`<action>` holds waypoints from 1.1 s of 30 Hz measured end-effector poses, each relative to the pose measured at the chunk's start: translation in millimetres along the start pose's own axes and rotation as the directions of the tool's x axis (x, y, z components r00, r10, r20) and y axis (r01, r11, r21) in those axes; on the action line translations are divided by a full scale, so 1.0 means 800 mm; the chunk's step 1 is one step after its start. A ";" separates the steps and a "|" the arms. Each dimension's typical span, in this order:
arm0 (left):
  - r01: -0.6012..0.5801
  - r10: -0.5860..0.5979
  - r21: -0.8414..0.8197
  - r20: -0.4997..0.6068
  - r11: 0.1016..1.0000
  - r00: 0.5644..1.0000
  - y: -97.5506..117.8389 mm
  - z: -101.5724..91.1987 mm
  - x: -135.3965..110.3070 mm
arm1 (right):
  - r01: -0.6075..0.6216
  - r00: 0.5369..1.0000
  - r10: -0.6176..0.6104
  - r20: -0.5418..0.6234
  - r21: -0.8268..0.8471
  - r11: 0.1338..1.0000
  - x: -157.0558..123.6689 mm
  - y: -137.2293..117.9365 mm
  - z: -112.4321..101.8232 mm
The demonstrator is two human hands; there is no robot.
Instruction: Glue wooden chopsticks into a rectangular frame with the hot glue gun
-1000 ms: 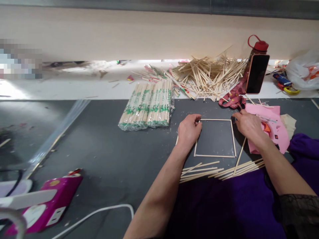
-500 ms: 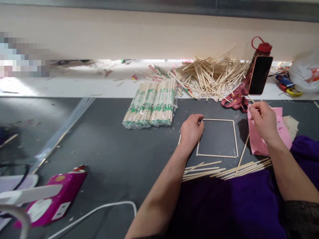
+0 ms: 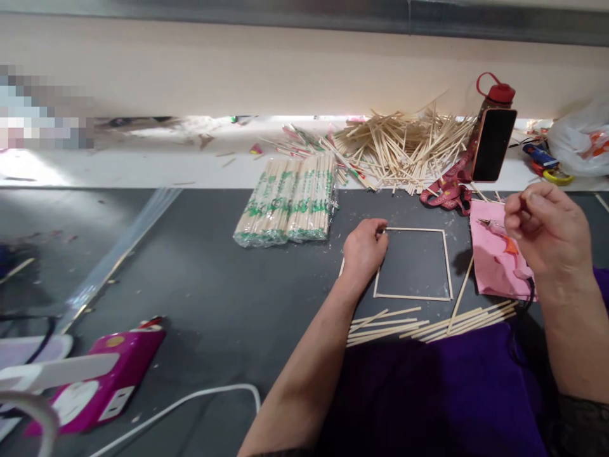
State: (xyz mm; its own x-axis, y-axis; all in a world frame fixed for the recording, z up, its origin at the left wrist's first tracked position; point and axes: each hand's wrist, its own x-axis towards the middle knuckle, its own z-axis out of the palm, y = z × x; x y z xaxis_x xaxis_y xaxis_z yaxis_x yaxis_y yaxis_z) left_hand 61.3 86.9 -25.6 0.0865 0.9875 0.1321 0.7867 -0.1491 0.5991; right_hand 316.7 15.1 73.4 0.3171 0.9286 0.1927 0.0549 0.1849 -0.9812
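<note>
A square frame [image 3: 413, 298] made of thin wooden sticks lies flat on the grey table. At its upper left corner, my left hand [image 3: 365, 252] grips it with closed fingers. Raised to the right, my right hand [image 3: 549, 231] has its thumb and fingers pinched together; what they hold, if anything, is too small to make out. Below and beside those fingers, a clear glue gun [image 3: 510, 245] with an orange trigger and metal tip rests on a pink sheet [image 3: 486, 273]. Loose sticks [image 3: 387, 331] lie below the frame, and one slants to its right.
Plastic-wrapped chopstick packs [image 3: 285, 203] lie left of my left hand. Along the back ledge are a pile of loose sticks [image 3: 404, 149], a phone [image 3: 495, 146] against a red-capped bottle [image 3: 502, 93], and a red lanyard [image 3: 445, 195]. A magenta power strip [image 3: 107, 374] sits lower left.
My right hand has moved right and up toward the camera, uncovering the glue gun on the pink sheet. My left hand has stayed at the frame's corner.
</note>
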 end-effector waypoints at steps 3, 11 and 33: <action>-0.001 0.000 -0.033 -0.007 0.999 1.000 -0.001 -0.001 0.000 | 0.049 0.986 -0.033 0.166 -0.092 0.995 -0.022 -0.007 -0.011; -0.036 0.039 0.042 -0.056 0.998 0.998 0.008 -0.013 -0.001 | 0.414 0.743 0.004 0.669 -0.465 0.783 -0.087 -0.011 -0.029; 0.136 0.389 -0.728 0.503 0.672 0.772 0.105 -0.076 -0.096 | -0.026 0.998 0.023 0.059 0.048 0.999 -0.054 -0.021 -0.074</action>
State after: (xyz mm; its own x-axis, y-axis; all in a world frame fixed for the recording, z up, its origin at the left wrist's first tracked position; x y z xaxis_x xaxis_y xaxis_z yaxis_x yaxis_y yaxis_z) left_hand 83.6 -4.3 63.1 0.6806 0.7300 -0.0620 0.0948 -0.0039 0.9955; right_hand 357.8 -47.5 81.3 0.2618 0.9500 0.1704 0.0013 0.1762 -0.9844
